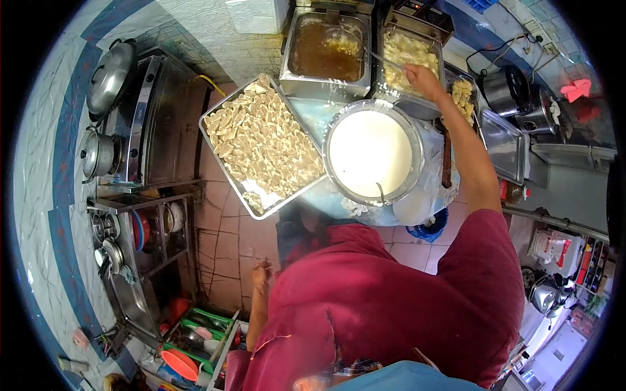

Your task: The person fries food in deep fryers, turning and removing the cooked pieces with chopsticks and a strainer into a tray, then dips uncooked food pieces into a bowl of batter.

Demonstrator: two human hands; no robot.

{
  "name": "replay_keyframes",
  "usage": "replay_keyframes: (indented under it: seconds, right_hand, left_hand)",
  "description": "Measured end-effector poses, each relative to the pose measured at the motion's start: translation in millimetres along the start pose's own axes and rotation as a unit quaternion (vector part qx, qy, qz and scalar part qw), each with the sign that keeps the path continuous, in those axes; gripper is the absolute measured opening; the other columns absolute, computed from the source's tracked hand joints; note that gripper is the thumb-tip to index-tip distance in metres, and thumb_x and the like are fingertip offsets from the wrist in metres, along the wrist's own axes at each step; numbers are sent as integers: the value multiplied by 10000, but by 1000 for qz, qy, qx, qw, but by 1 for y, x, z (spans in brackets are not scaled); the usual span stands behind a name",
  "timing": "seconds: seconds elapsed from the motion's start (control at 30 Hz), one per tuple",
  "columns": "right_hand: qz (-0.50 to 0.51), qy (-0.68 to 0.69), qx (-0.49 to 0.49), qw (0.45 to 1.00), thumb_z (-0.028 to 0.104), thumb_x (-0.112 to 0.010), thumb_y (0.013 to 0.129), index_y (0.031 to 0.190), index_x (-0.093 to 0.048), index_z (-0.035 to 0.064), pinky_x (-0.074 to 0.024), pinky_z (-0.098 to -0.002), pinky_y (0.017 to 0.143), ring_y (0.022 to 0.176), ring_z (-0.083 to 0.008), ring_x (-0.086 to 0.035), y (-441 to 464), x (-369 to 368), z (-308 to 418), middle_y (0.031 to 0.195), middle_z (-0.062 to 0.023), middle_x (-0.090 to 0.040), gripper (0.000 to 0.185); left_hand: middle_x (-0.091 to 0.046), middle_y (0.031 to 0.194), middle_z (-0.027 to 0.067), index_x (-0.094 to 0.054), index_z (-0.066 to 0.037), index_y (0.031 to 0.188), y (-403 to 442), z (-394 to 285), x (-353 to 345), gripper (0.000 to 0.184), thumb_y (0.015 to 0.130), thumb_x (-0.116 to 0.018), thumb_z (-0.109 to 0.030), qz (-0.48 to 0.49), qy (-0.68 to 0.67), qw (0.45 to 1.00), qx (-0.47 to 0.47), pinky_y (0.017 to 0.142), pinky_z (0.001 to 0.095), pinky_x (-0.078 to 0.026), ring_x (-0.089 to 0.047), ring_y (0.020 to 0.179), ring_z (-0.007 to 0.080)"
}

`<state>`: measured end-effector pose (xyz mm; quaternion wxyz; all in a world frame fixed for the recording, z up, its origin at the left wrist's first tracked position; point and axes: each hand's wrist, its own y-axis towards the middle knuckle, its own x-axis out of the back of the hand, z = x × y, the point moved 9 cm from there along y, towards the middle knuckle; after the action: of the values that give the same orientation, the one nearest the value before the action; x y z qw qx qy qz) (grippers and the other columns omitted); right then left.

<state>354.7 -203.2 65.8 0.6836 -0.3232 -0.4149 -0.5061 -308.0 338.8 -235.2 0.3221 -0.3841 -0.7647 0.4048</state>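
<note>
My right hand [422, 82] is closed around the handle of a long metal skimmer [378, 57] and reaches over the fryers. The skimmer's far end lies in the brown oil of the left deep fryer [293, 83], among pale yellow frying pieces [344, 44]; its head is partly hidden. Low beside my body hangs my left hand [261, 274], fingers loosely bent, with nothing visible in it. A round metal pot [330, 171] of white batter [370, 153] stands in front of me. To its left, a tilted rectangular tray [236, 189] holds many flat, pale brown pieces [261, 140].
Fried pieces fill a container [411, 55] right of the oil, and more lie in a smaller tray [463, 98]. Lidded pots [505, 91] stand at the right. A metal cabinet [173, 120] and a shelf rack [147, 202] line the left. A blue bag-lined bin [430, 228] sits below the table.
</note>
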Motion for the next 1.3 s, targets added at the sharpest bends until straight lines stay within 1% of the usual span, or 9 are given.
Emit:
replay_keyframes:
  seconds: [0.2, 0.37, 0.5, 0.7, 0.87, 1.0, 1.17, 1.2, 1.3]
  right_hand:
    - [54, 229, -100, 967, 198, -520, 966, 973, -651, -7, -437, -300, 604, 620, -155, -523, -60, -44, 15, 698, -26, -573, 244]
    - [61, 486, -213, 845, 171, -544, 950, 909, -628, 21, -343, -216, 478, 556, -74, -429, -87, -83, 49, 670, 14, -525, 177]
    - [29, 638, -286, 715, 81, -550, 937, 986, -574, 21, -321, -206, 417, 539, -78, -430, -69, -121, 67, 733, -38, -544, 81]
    - [25, 752, -318, 577, 51, -502, 962, 1002, -516, -16, -336, -185, 411, 530, -88, -437, -10, -146, 85, 754, -79, -545, 79]
    - [35, 764, -314, 562, 65, -497, 970, 892, -487, 2, -322, -193, 384, 498, -69, -390, 30, -138, 77, 739, -75, -533, 101]
    - [33, 758, -279, 588, 68, -532, 951, 956, -516, -19, -311, -197, 388, 525, -70, -399, 24, -119, 58, 741, -71, -532, 88]
    - [-7, 565, -227, 793, 87, -582, 918, 1105, -598, -9, -296, -220, 402, 535, -70, -416, 11, -62, 14, 740, -57, -579, 211]
    - [28, 446, -192, 874, 142, -554, 940, 1179, -625, -3, -374, -269, 466, 563, -105, -467, 13, -45, 7, 732, -40, -595, 289]
    - [-62, 215, -82, 971, 189, -511, 957, 1143, -651, 14, -444, -316, 590, 620, -151, -521, 15, -5, -7, 706, -21, -579, 291]
  left_hand:
    - [-676, 925, 58, -674, -97, 1147, 10, 11, 0, 326, 992, -509, -331, 12, -7, 1000, 1, 575, 295, -459, -561, 652, 166]
    - [-688, 981, 87, -671, -86, 1145, 3, 15, 0, 330, 991, -508, -328, 6, 53, 998, -13, 586, 298, -464, -574, 697, 167]
    - [-681, 985, 85, -660, -72, 1158, 2, 11, -3, 332, 989, -503, -311, 16, 31, 999, -8, 619, 301, -472, -575, 739, 166]
    - [-671, 980, 84, -647, -60, 1169, -15, -6, -7, 334, 990, -490, -295, 11, 15, 999, -37, 623, 300, -470, -572, 743, 165]
    - [-668, 957, 93, -640, -60, 1195, 7, 24, 5, 330, 989, -489, -268, -16, 43, 999, 16, 596, 312, -471, -572, 724, 174]
    - [-677, 974, 104, -639, -54, 1196, 17, 38, 8, 324, 983, -506, -260, 20, -24, 999, -15, 580, 317, -474, -574, 696, 184]
    - [-682, 1041, 114, -635, -47, 1199, 12, 37, 9, 340, 989, -497, -277, -14, 36, 999, 10, 608, 316, -483, -583, 712, 188]
    - [-681, 1032, 110, -636, -49, 1197, 10, 31, 7, 340, 989, -497, -278, -4, 37, 999, 6, 608, 314, -483, -580, 708, 183]
    - [-680, 1003, 97, -641, -53, 1191, 8, 15, 3, 339, 988, -495, -282, 26, 39, 999, -7, 607, 309, -482, -571, 696, 167]
